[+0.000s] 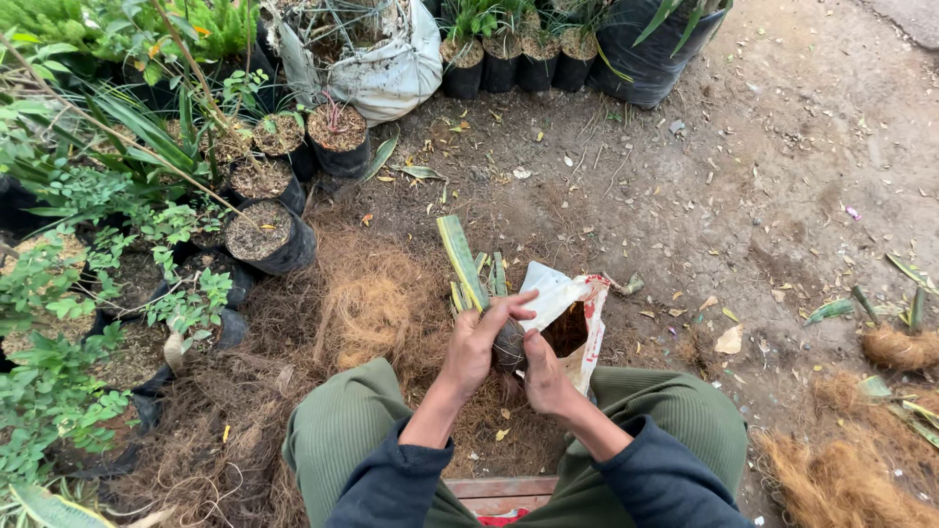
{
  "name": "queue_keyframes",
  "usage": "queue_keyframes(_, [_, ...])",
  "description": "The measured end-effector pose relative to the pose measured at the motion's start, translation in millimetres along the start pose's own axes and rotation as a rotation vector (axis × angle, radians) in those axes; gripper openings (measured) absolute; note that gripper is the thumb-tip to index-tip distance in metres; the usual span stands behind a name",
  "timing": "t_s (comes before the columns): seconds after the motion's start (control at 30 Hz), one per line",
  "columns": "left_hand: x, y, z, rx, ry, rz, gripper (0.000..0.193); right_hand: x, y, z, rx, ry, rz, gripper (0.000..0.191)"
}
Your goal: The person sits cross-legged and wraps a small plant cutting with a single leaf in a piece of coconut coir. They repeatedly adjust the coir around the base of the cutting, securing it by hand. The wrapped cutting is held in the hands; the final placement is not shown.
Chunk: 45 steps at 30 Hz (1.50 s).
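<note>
A small plant with a dark, fibre-wrapped root ball (509, 344) is held low in the middle of the view, just above the knees of a seated person in green trousers (342, 430) and dark blue sleeves (391, 484). Long green-and-yellow striped leaves (462, 262) are seen rising from the root ball and pointing away from the person. The left hand (476, 344) is wrapped around the left side of the root ball, its fingers (509, 307) curled closed over the top. The right hand (544, 372) is pressed against the right side of the root ball, its fingers closed on it and on the edge of a white plastic bag (558, 298). The bag is held open just right of the root ball, and brown material is visible inside it.

A mound of brown coconut fibre (367, 298) is spread on the dirt ground (763, 166) to the left of the root ball. Beyond the fibre, black nursery pots (269, 235) filled with soil are grouped among leafy green plants (59, 293). Further fibre bundles (895, 347) with cut leaves are found well to the right of the root ball. A large white sack (391, 64) is placed far beyond it, at the top of the view.
</note>
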State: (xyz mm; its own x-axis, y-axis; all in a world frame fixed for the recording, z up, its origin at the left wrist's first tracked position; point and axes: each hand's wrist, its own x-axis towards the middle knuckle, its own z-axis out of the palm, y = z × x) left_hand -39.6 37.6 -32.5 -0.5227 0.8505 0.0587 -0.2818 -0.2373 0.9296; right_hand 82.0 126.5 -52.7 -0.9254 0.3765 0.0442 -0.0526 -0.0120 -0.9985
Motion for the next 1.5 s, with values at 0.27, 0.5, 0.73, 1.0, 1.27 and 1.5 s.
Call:
queue_keyframes(0.27, [2.2,15.3,5.3,-0.193,-0.023,-0.069,0.048,-2.4,19.4,-9.3,0.154,-0.040,0.229,0.093])
queue_keyframes(0.5, [-7.1,11.9,3.6,-0.256,-0.039,0.007,0.039,-7.0,0.1,-3.9,-0.007,-0.178,0.206,0.100])
queue_keyframes(0.73, [-3.8,6.9,3.4,-0.200,0.303,-0.210,0.042,11.0,-47.3,2.1,-0.383,-0.026,0.038,0.106])
queue_keyframes(1.0, [-4.6,29.5,7.7,-0.229,0.070,-0.146,0.045,1.2,-23.6,-6.0,-0.458,0.028,-0.013,0.092])
queue_keyframes(1.27, [-6.9,15.5,11.1,-0.446,0.171,-0.240,0.038,-1.1,-18.3,-8.9,-0.505,-0.030,-0.053,0.094])
queue_keyframes(1.5, [-4.0,34.9,8.7,-0.596,0.456,-0.272,0.028,-5.3,-46.6,1.4,-0.735,0.431,-0.571,0.065])
